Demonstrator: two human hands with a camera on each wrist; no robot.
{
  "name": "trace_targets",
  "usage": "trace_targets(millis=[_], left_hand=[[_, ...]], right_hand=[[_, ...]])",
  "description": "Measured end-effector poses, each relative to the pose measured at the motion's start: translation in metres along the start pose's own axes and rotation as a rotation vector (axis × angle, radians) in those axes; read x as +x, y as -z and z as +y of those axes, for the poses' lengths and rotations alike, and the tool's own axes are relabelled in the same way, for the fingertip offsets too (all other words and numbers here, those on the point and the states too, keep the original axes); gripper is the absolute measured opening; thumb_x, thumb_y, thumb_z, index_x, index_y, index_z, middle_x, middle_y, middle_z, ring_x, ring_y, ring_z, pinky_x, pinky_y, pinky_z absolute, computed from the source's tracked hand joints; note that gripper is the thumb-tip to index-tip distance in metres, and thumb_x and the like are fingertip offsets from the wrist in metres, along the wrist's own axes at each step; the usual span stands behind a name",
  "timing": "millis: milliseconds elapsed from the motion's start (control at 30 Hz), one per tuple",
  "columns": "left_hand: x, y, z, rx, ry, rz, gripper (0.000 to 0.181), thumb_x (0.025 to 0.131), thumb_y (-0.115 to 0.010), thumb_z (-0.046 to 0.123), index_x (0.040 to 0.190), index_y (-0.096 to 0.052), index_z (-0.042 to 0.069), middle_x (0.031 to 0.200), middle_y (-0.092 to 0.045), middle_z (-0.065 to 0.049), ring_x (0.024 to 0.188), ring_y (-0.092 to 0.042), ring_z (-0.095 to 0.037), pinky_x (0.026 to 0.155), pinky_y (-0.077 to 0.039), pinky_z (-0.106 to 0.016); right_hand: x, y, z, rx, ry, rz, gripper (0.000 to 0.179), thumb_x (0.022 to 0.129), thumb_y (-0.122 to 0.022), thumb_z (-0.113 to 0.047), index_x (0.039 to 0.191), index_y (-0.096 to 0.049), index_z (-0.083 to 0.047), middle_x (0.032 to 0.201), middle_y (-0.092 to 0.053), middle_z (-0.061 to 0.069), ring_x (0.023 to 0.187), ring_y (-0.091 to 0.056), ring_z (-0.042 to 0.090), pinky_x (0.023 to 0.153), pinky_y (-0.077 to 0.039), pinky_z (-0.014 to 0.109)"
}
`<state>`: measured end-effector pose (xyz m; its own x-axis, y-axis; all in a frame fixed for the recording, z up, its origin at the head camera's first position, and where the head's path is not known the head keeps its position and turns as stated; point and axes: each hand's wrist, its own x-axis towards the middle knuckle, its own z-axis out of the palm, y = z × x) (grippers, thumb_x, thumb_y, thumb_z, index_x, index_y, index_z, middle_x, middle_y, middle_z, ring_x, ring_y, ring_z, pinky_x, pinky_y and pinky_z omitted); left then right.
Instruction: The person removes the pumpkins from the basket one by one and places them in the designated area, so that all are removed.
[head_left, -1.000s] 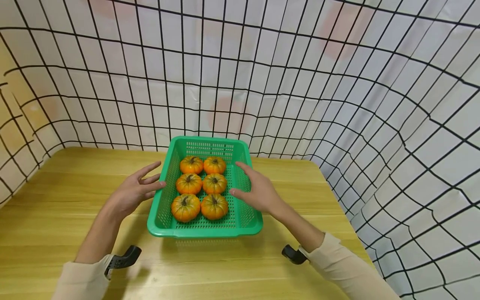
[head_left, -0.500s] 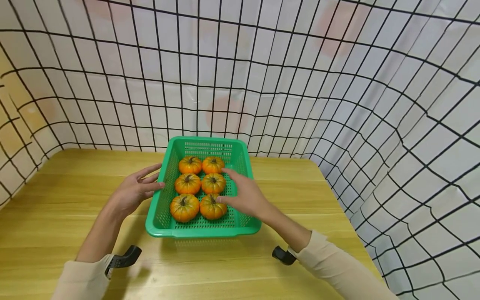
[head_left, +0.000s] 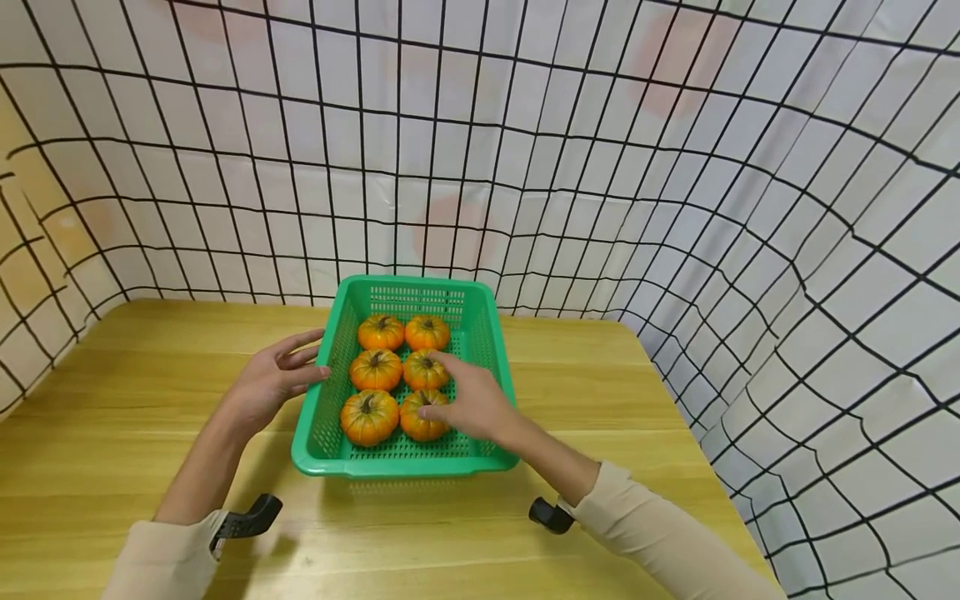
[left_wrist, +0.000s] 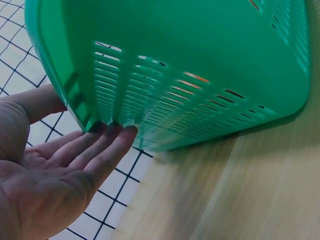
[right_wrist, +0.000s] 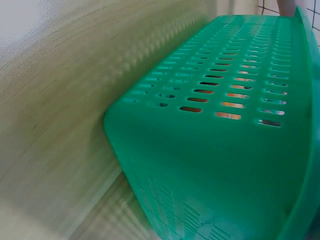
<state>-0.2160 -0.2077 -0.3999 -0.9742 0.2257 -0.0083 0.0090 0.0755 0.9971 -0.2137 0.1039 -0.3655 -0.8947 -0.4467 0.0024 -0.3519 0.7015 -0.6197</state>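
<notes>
A green plastic basket [head_left: 397, 467] with slotted walls holds several small orange pumpkins in two columns. My left hand [head_left: 266, 383] is at its left rim, thumb over the edge. In the left wrist view the fingertips [left_wrist: 127, 132] touch the slotted outer wall below that rim. Over the right column, my right hand [head_left: 476, 404] reaches in with thumb and fingers apart. Its fingers overlap the middle right pumpkin [head_left: 420, 375], and its thumb overlaps the front right pumpkin [head_left: 420, 429]. The right wrist view shows the basket's outside [right_wrist: 190, 150], with the right hand hidden.
The basket stands on a wooden table [head_left: 150, 358] towards the back. A white wall covering with a black grid [head_left: 450, 183] encloses the back and sides. Black wrist mounts [head_left: 255, 517] stick out from both sleeves.
My right hand has moved left and down from the basket's right side to over the right column of pumpkins. The left hand's fingers have come in slightly against the rim.
</notes>
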Motion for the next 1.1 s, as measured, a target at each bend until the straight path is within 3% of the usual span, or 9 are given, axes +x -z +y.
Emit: trace_targets(millis=[400,1100], left_hand=[[0.001,0.0,-0.007,0.013,-0.005,0.013,0.079,0.097,-0.069,0.015,0.161,-0.024,0.006,0.158,-0.037,-0.028,0.116,-0.061,-0.001,0.092,-0.053,-0.018],[0.002,0.001,-0.009,-0.074,-0.012,0.005,0.079,0.095,-0.07,0.01,0.16,-0.025,0.005,0.157,-0.036,-0.03,0.115,-0.066,-0.007,0.091,-0.056,-0.023]], right_hand=[[0.007,-0.011,0.007,-0.012,0.001,-0.016,0.079,0.084,-0.085,-0.031,0.151,-0.046,-0.014,0.149,-0.054,0.015,0.134,-0.053,0.037,0.106,-0.048,0.054],[0.009,-0.019,0.016,-0.021,-0.004,-0.037,0.08,0.082,-0.086,-0.035,0.15,-0.049,-0.015,0.149,-0.055,0.011,0.134,-0.054,0.034,0.108,-0.046,0.052]])
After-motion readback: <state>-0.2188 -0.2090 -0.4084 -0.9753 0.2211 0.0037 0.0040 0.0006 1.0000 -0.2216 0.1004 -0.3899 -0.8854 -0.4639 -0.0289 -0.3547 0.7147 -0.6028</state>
